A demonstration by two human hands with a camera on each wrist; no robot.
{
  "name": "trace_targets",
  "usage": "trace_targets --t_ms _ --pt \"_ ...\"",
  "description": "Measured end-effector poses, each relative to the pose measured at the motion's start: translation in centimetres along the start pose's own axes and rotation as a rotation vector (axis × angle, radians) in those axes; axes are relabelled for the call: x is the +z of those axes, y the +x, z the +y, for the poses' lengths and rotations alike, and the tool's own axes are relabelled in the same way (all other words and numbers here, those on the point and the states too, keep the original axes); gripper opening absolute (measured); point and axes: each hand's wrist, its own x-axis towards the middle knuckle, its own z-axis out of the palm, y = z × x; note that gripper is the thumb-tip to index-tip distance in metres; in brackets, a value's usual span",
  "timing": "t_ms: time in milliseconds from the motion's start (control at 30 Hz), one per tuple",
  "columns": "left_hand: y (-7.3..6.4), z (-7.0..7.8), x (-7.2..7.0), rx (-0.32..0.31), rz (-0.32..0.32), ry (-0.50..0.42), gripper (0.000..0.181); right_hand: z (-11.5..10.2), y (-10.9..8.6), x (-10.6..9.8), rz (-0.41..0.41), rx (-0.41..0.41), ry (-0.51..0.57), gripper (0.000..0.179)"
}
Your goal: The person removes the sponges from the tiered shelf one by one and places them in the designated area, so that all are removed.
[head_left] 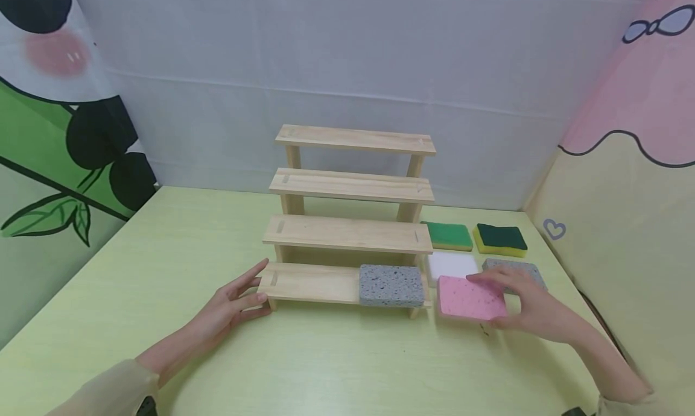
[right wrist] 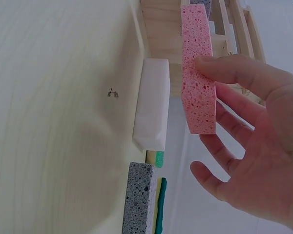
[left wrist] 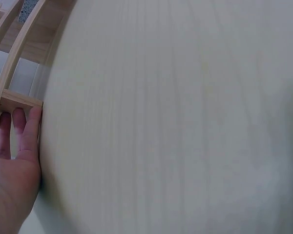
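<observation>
My right hand (head_left: 523,301) pinches a pink sponge (head_left: 467,298) by its edges, thumb on the near side. In the right wrist view the pink sponge (right wrist: 198,73) is raised off the table, beside a white sponge (right wrist: 153,102). At the lower left end of a four-tier wooden stand (head_left: 320,282), my left hand (head_left: 230,301) rests with its fingers against the side. The left wrist view shows those fingers (left wrist: 29,131) extended at the stand's end piece (left wrist: 19,99). A grey speckled sponge (head_left: 392,285) lies on the right part of the lowest tier.
Right of the stand on the table (head_left: 347,368) lie a green sponge (head_left: 448,236), a dark green and yellow sponge (head_left: 499,239) and another grey sponge (head_left: 529,272), partly behind my right hand. A white cloth wall (head_left: 347,54) stands behind; a printed panel (head_left: 624,223) bounds the right.
</observation>
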Motion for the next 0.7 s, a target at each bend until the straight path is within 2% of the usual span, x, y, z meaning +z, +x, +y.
trace_targets --t_ms 267,700 --pt "0.0 0.0 0.0 -0.001 0.003 -0.003 0.071 0.4 0.0 0.7 -0.053 0.02 0.046 0.069" --pt "0.1 -0.2 -0.1 0.007 0.002 -0.006 0.072 0.8 -0.1 1.6 -0.119 0.0 0.075 0.072"
